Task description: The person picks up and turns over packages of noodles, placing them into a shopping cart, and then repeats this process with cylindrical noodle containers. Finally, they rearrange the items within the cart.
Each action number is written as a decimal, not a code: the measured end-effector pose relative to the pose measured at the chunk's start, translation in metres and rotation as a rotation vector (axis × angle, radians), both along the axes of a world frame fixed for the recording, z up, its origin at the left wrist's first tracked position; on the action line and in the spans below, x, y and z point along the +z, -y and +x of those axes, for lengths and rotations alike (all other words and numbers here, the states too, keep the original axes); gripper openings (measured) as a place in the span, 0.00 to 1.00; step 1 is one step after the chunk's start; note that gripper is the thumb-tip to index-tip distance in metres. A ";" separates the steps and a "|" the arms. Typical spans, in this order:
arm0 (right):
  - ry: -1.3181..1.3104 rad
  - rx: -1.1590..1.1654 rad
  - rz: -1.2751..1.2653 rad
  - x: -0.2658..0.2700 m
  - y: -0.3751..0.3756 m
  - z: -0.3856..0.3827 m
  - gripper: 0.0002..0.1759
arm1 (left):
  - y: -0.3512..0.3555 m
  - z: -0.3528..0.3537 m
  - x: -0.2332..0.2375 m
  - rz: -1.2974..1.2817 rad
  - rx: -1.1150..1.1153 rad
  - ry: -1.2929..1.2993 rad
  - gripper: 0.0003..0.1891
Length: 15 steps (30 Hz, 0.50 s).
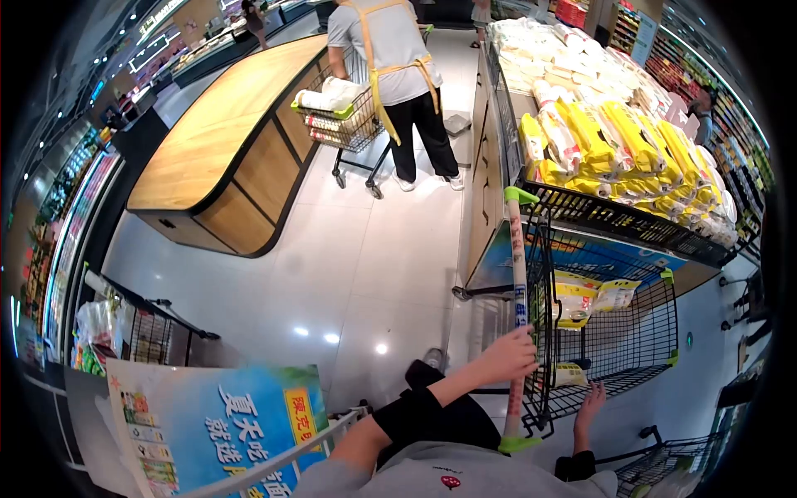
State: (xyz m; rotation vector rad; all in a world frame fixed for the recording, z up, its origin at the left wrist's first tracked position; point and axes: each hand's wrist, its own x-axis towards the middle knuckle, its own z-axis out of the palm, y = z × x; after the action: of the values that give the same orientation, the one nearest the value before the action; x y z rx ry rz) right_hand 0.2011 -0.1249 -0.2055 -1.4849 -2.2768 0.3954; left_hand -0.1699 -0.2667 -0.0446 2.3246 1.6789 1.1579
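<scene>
A black wire shopping cart (639, 365) stands just ahead of me, with a long handle (519, 274) that has light-green ends. My left hand (508, 354) is closed over the handle near its middle. Yellow-and-white packages (574, 300) lie inside the cart, and a smaller yellowish packet (569, 374) sits low in it near the handle side. Beside the basket's near side is my right hand (589, 408), empty, its fingers stretched apart towards the wire.
A display bin (614, 220) heaped with yellow and white packs borders the cart. Further off, a person in a yellow apron (386, 66) stands by another loaded cart (353, 124) beside a wooden counter (224, 124). A blue poster board (224, 423) is at lower left.
</scene>
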 end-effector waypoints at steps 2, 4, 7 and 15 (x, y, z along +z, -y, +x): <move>-0.050 -0.020 0.009 -0.011 -0.008 0.012 0.18 | -0.015 0.001 -0.005 -0.089 -0.187 0.047 0.11; -0.079 -0.069 0.033 -0.017 -0.012 0.016 0.18 | -0.027 -0.003 -0.007 -0.030 -0.299 0.046 0.11; 0.047 -0.079 0.023 -0.011 -0.012 0.026 0.18 | -0.040 -0.010 -0.006 -0.039 -0.450 0.039 0.09; -0.041 -0.146 -0.606 0.137 0.039 -0.075 0.16 | -0.091 -0.124 0.020 -0.025 -0.198 -0.045 0.13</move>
State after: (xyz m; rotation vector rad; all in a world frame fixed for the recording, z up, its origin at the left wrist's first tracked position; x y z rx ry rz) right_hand 0.1261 -0.1642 -0.0690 -1.8775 -2.0920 1.1326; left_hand -0.2940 -0.1754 -0.0245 2.4515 1.4260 1.0493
